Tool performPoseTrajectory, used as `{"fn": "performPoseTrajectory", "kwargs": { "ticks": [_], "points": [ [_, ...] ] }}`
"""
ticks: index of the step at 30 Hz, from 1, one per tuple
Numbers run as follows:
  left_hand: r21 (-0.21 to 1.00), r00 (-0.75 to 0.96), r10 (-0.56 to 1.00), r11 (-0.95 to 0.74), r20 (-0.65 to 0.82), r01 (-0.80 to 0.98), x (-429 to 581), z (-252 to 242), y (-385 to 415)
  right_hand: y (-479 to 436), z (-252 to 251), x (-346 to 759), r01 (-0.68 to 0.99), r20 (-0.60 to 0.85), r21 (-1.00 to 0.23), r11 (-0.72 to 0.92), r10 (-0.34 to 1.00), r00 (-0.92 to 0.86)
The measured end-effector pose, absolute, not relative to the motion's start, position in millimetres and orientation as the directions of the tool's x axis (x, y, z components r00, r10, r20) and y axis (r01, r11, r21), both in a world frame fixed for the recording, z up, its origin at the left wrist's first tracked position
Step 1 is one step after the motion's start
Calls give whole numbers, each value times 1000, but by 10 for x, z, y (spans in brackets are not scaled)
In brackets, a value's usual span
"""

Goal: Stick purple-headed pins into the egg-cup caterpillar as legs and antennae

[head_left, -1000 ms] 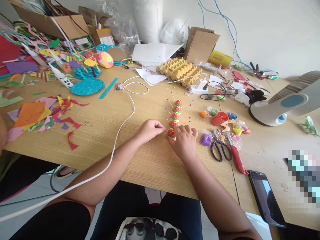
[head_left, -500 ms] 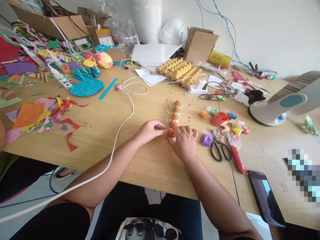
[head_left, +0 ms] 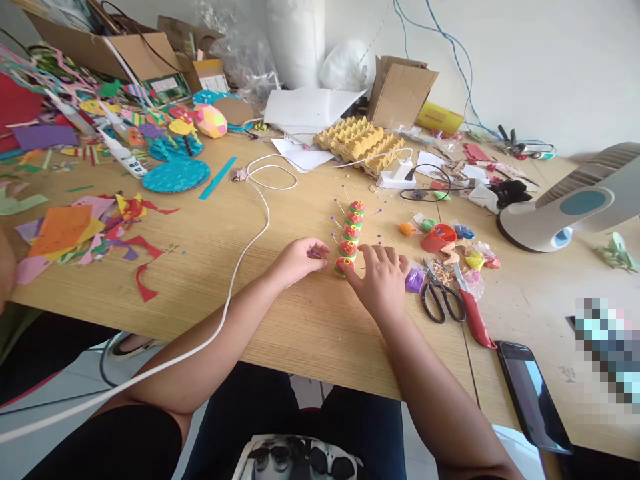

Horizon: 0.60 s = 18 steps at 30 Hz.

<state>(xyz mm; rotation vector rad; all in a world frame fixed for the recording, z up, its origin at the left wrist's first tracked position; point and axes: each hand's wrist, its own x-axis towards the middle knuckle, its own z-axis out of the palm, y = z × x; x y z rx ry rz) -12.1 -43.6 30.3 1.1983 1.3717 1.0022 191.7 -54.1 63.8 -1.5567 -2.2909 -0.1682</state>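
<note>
A segmented caterpillar-like craft (head_left: 351,232) stands in a row on the table, its red and green domes dotted with small decorations. Thin purple-tipped sticks (head_left: 374,213) poke out from both sides of it. My left hand (head_left: 304,259) is beside the nearest dome, fingers closed around a thin stick whose purple tip (head_left: 315,255) shows between them. At the right of that dome is my right hand (head_left: 383,283), its fingers apart and bent. Its thumb reaches the dome, and a thin stick shows just beyond the thumb.
To the right lie a purple clay packet (head_left: 415,280), black-handled scissors (head_left: 440,299), a red-handled knife (head_left: 476,317) and a phone (head_left: 533,393). A white cable (head_left: 235,280) crosses my left forearm. Behind the craft sits a yellow egg tray (head_left: 360,141); a fan (head_left: 565,200) stands right.
My right hand has shifted right and its fingers have spread, uncovering more of the nearest dome. My left hand stays by the craft's left side, with its fingers slightly lifted.
</note>
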Motion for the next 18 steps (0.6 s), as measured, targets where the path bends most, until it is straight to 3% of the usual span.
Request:
{"fn": "performPoseTrajectory", "kwargs": {
  "ticks": [8,14,18],
  "points": [
    [991,-21,994,111,-110,78,-86,198,-401,-524,711,1963,910,401,-134,391,861,-311],
    [998,-63,998,32,-29,52,-82,199,-398,-573,678,1903,868,309,-63,492,837,-452],
    [998,-67,996,54,-51,37,-85,259,-411,-567,633,1861,864,264,-37,501,839,-475]
  ]
}}
